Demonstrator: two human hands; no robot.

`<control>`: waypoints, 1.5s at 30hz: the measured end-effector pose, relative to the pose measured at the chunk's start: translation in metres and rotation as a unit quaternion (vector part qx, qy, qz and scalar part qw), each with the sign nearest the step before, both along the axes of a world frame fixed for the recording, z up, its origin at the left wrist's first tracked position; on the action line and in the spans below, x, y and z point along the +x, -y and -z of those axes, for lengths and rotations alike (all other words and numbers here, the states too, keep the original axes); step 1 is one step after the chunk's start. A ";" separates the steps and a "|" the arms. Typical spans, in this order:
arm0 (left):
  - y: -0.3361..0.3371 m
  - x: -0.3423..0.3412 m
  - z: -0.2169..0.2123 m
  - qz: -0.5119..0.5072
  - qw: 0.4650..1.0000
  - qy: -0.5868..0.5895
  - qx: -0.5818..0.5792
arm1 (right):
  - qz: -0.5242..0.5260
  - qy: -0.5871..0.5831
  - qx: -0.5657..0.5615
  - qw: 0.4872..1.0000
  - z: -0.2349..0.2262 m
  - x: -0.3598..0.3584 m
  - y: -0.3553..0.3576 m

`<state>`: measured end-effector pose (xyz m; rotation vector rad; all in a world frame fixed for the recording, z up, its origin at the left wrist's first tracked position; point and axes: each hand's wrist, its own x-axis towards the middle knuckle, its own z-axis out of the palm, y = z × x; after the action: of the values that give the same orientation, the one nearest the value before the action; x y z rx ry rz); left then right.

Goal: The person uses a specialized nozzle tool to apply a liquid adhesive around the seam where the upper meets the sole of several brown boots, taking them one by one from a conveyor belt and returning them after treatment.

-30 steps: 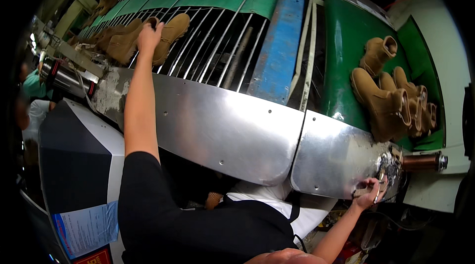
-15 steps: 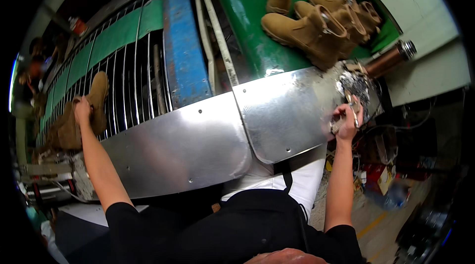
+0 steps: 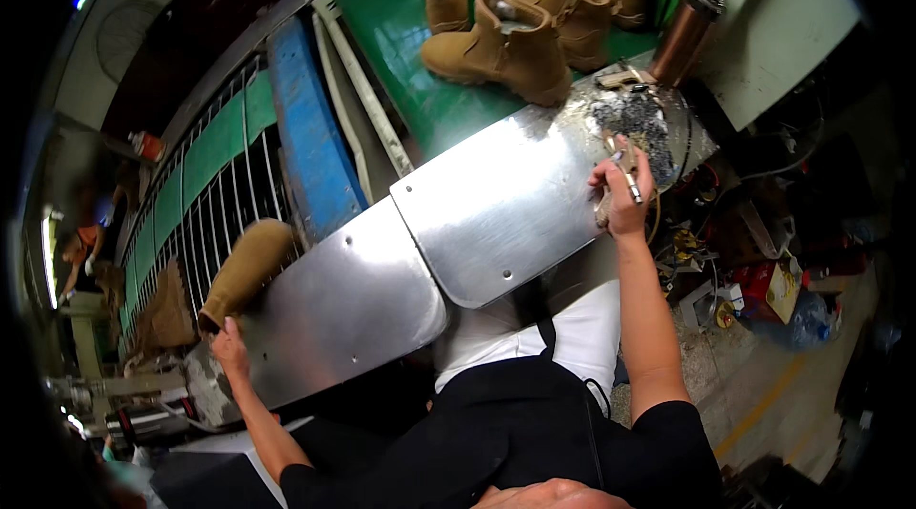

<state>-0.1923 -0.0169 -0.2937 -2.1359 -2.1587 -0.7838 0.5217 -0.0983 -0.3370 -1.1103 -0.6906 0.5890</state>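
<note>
My left hand [image 3: 229,353] is closed on a tan suede boot [image 3: 253,270] near its opening, at the left end of the metal plates. The boot is tilted, its toe pointing up and to the right over the wire rack. My right hand [image 3: 625,192] is closed around a small metal tool [image 3: 632,183] with a silvery end, beside the right edge of the metal plate. My fingers hide part of the tool, so its exact kind is unclear. Another brown suede piece [image 3: 166,311] lies on the rack, left of the held boot.
Several tan boots [image 3: 515,46] stand on a green surface [image 3: 382,32] beyond the shiny metal plates [image 3: 496,194]. A copper-coloured flask [image 3: 689,30] stands by a crusted dark patch [image 3: 634,118] at right. A blue metal beam [image 3: 310,123] borders the wire rack [image 3: 205,194].
My left hand has brought the boot off the rack, toward me and the metal plate, and its toe has swung right. My right hand still grips the tool. The whole view has turned.
</note>
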 end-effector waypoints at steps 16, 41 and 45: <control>-0.084 0.202 -0.083 0.171 0.944 -0.265 0.101 | -0.010 0.003 0.013 1.000 -0.008 0.001 0.009; 0.016 0.268 -0.127 0.315 0.829 0.404 0.224 | 0.058 -0.116 -0.077 0.989 -0.016 -0.004 0.003; -0.011 0.292 -0.141 0.437 0.817 0.351 0.132 | -0.098 -0.092 -0.092 0.987 -0.034 -0.047 0.037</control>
<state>0.1000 -0.0054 -0.1531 -2.9193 -0.8843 -2.0328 0.4743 -0.1353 -0.3032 -1.1489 -0.5965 0.9276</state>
